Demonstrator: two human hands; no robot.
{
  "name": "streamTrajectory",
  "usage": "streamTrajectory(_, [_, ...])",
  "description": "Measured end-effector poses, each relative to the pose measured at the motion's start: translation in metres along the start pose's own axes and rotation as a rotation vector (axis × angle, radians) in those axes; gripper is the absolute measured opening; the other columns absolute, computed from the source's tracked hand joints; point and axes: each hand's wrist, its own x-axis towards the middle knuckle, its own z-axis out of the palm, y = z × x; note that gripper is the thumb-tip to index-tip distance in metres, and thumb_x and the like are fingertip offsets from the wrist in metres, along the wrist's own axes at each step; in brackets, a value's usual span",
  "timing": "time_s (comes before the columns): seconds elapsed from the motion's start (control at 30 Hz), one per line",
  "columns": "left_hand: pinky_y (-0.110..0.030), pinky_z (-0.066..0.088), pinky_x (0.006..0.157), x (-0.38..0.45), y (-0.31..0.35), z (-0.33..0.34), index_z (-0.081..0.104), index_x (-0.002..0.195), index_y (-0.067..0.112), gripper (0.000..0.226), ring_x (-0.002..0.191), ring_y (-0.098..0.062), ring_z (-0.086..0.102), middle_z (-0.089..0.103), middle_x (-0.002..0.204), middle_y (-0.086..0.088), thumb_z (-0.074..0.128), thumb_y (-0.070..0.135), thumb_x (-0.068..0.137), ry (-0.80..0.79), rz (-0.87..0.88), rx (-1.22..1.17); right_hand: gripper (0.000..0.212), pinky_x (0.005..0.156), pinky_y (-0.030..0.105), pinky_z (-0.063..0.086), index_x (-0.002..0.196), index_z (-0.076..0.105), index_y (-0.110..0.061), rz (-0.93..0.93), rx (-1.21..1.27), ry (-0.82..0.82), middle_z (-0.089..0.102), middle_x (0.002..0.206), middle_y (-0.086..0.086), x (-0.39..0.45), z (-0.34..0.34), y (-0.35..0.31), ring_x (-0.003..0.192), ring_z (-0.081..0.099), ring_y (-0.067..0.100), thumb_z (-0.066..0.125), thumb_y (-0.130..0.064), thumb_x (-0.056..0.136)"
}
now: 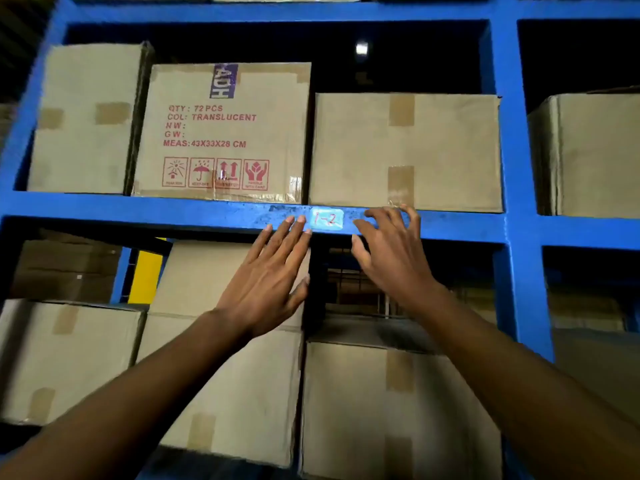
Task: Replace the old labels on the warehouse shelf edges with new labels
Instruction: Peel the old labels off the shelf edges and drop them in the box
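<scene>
Upper shelf, left to right: plain sealed carton (pixel 83 119), printed carton (pixel 221 133) marked "72 PCS, TRANSLUCENT", taped carton (pixel 405 150); contents not visible. Left hand (pixel 268 282) flat, fingers extended, tips on the blue shelf edge (pixel 138 209) just left of label (pixel 327 220) "1-2". Right hand (pixel 389 254) spread, fingers curled, empty, just right of label.

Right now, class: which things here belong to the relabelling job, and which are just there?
Job:
label marked 1-2
blue shelf edge
left hand
right hand

Just there:
printed carton
plain cartons
yellow post
</scene>
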Motion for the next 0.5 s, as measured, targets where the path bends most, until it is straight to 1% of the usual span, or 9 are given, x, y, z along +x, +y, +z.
streamTrajectory(0.1, [-0.038, -0.006, 0.118, 0.012, -0.017, 0.014, 0.001, 0.148, 0.010, 0.069, 0.144, -0.021, -0.010, -0.003, 0.158, -0.008, 0.030, 0.042, 0.094, -0.009, -0.006, 0.048, 0.033, 0.106, 0.042, 0.013, 0.115, 0.058, -0.011, 0.017, -0.032, 0.079, 0.056, 0.125, 0.009, 0.016, 0.010, -0.003, 0.115, 0.047, 0.028, 0.043, -0.027, 0.091])
streamTrajectory(0.2, [-0.040, -0.010, 0.117, 0.026, -0.031, 0.034, -0.005, 0.148, 0.011, 0.074, 0.143, -0.021, -0.017, -0.009, 0.158, -0.009, 0.031, 0.045, 0.093, -0.014, -0.020, 0.058, 0.033, 0.103, 0.040, 0.011, 0.117, 0.055, -0.011, 0.047, -0.071, 0.076, 0.053, 0.124, 0.009, 0.029, 0.020, -0.008, 0.115, 0.045, 0.026, 0.041, -0.027, 0.092])
streamTrajectory(0.3, [-0.042, -0.013, 0.116, 0.038, -0.051, 0.056, -0.009, 0.147, 0.011, 0.078, 0.143, -0.023, -0.018, -0.014, 0.157, -0.010, 0.031, 0.048, 0.092, -0.052, -0.020, 0.074, 0.035, 0.103, 0.041, 0.013, 0.117, 0.053, -0.009, 0.076, -0.153, 0.053, 0.052, 0.124, 0.010, 0.041, 0.033, -0.014, 0.116, 0.042, 0.026, 0.039, -0.028, 0.092])
streamTrajectory(0.4, [-0.041, -0.010, 0.117, 0.042, -0.064, 0.078, -0.016, 0.145, 0.012, 0.087, 0.143, -0.023, -0.020, -0.018, 0.156, -0.010, 0.037, 0.052, 0.089, -0.100, -0.004, 0.010, 0.035, 0.104, 0.045, 0.017, 0.114, 0.054, -0.007, 0.154, -0.214, 0.033, 0.053, 0.121, 0.011, 0.048, 0.045, -0.020, 0.114, 0.042, 0.028, 0.038, -0.027, 0.089])
streamTrajectory(0.5, [-0.042, -0.008, 0.118, 0.039, -0.068, 0.093, -0.019, 0.144, 0.011, 0.097, 0.142, -0.024, -0.021, -0.020, 0.155, -0.011, 0.042, 0.057, 0.084, -0.028, 0.028, -0.021, 0.037, 0.104, 0.045, 0.018, 0.112, 0.055, -0.005, 0.210, -0.246, 0.049, 0.055, 0.117, 0.012, 0.050, 0.058, -0.027, 0.112, 0.042, 0.028, 0.038, -0.027, 0.088])
